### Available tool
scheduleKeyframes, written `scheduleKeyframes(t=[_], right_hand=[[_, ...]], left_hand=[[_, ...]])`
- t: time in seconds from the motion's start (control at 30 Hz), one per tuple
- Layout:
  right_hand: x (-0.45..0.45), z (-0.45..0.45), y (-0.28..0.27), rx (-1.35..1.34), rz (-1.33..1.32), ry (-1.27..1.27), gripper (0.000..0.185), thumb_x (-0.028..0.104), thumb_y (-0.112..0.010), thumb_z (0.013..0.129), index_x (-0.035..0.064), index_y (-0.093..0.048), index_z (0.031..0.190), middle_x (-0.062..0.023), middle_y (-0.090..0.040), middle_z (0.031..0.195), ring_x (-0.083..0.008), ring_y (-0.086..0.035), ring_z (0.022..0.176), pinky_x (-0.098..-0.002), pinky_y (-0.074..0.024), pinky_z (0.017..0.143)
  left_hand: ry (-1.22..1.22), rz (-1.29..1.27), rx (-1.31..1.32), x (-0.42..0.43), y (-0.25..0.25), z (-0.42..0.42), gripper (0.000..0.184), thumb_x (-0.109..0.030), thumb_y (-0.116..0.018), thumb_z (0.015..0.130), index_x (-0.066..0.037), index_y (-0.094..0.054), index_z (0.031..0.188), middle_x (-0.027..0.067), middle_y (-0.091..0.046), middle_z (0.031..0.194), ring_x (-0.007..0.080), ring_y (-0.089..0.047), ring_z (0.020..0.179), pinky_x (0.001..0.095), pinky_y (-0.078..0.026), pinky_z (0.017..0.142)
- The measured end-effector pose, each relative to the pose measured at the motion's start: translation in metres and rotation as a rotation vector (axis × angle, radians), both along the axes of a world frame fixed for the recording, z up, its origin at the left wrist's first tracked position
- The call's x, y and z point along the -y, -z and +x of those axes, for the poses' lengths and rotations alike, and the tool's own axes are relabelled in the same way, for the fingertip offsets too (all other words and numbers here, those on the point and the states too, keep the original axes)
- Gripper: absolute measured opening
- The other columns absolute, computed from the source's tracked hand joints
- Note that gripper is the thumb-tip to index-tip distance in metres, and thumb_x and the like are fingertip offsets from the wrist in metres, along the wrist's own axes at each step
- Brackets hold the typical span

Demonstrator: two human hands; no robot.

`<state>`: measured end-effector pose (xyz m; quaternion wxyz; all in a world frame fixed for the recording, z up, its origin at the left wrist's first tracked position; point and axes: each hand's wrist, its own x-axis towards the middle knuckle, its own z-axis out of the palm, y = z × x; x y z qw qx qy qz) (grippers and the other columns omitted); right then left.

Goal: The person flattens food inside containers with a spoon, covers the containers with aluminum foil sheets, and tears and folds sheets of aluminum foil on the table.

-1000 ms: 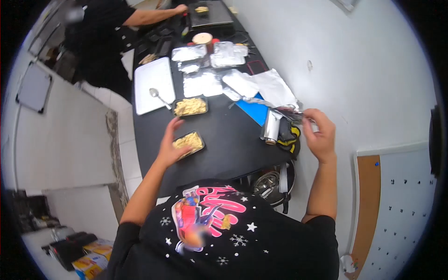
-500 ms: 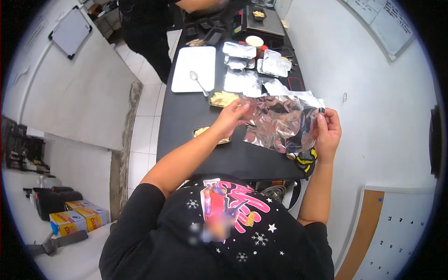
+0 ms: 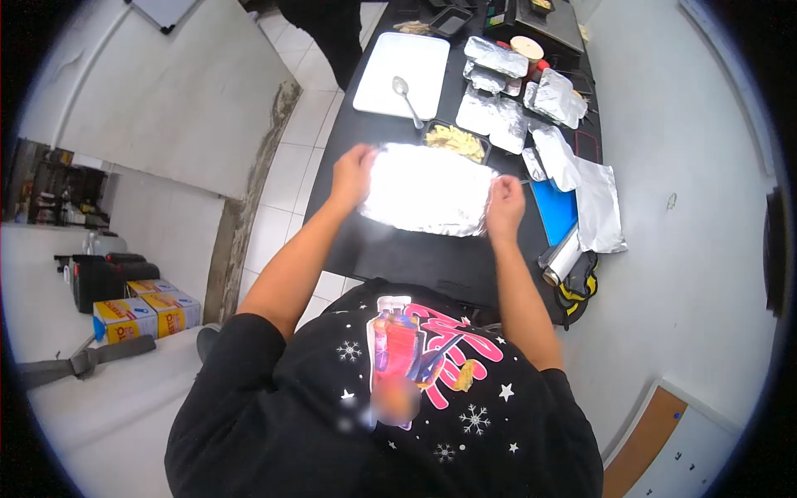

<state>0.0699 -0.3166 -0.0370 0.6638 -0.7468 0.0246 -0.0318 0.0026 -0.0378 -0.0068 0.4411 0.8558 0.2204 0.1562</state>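
Observation:
A sheet of aluminium foil (image 3: 425,189) is stretched flat between my hands over the black table. My left hand (image 3: 354,176) pinches its left edge, and my right hand (image 3: 503,207) grips the right edge. Just beyond the foil, a black tray of pale yellow food pieces (image 3: 454,143) stands uncovered. Whatever lies beneath the sheet is hidden.
A white board (image 3: 398,54) with a metal spoon (image 3: 405,93) lies at the back left. Foil-covered containers (image 3: 496,60) are stacked behind. On the right are a blue flat item (image 3: 554,207), loose foil (image 3: 599,203) and a foil roll (image 3: 566,257). A scale (image 3: 548,25) stands farther back.
The foil has moved left and lies flatter, above where a second food tray was visible. Both hands moved left with it. The blue item and foil roll on the right are now uncovered.

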Motion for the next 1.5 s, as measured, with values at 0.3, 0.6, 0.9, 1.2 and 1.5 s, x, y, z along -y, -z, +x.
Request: scheduleKeyframes(t=[0.3, 0.6, 0.9, 1.2, 1.5], right_hand=[[-0.019, -0.017, 0.056, -0.064, -0.293, -0.001, 0.018, 0.019, -0.058, 0.089, 0.0018, -0.059, 0.093, -0.0128, -0.066, 0.081, -0.0205, -0.064, 0.074, -0.0332, -0.0485, 0.069], [-0.026, -0.013, 0.063, -0.109, -0.250, -0.005, 0.017, 0.018, -0.057, 0.090, 0.0017, -0.058, 0.095, -0.0140, -0.066, 0.080, -0.0222, -0.065, 0.074, -0.0345, -0.0490, 0.068], [-0.012, -0.020, 0.061, -0.073, -0.411, -0.033, 0.025, 0.012, -0.053, 0.092, -0.0029, -0.057, 0.112, -0.0150, -0.064, 0.103, -0.0247, -0.061, 0.093, -0.0343, -0.0469, 0.083], [-0.009, -0.001, 0.076, 0.061, -0.371, -0.066, 0.018, 0.013, -0.051, 0.092, -0.0045, -0.054, 0.096, -0.0163, -0.060, 0.090, -0.0242, -0.057, 0.079, -0.0355, -0.0464, 0.073], [-0.030, -0.021, -0.006, 0.507, -0.520, -0.263, 0.030, 0.005, -0.058, 0.082, -0.0025, -0.056, 0.111, -0.0198, -0.057, 0.109, -0.0341, -0.054, 0.100, -0.0416, -0.0412, 0.091]], left_hand=[[-0.119, -0.029, -0.198, -0.002, 0.060, -0.030, 0.026, -0.026, -0.056, 0.088, -0.003, -0.062, 0.098, 0.0177, -0.064, 0.082, 0.0356, -0.062, 0.079, 0.0424, -0.048, 0.071], [0.548, 0.368, 0.137, 0.036, 0.023, -0.030, 0.038, -0.018, -0.068, 0.076, -0.006, -0.058, 0.110, 0.0142, -0.056, 0.116, 0.0331, -0.051, 0.113, 0.0428, -0.041, 0.095], [0.633, 0.357, -0.019, 0.071, 0.092, -0.025, 0.078, -0.038, -0.076, 0.068, -0.008, -0.045, 0.132, 0.0154, -0.043, 0.135, 0.0322, -0.039, 0.128, 0.0481, -0.031, 0.104], [0.684, 0.588, -0.074, 0.065, 0.066, -0.029, 0.088, -0.053, -0.066, 0.074, -0.005, -0.034, 0.140, 0.0144, -0.024, 0.150, 0.0324, -0.022, 0.140, 0.0534, -0.022, 0.110], [0.677, 0.569, -0.154, 0.058, 0.044, -0.030, 0.082, -0.050, -0.070, 0.072, -0.007, -0.040, 0.136, 0.0118, -0.038, 0.144, 0.0303, -0.033, 0.135, 0.0545, -0.022, 0.109]])
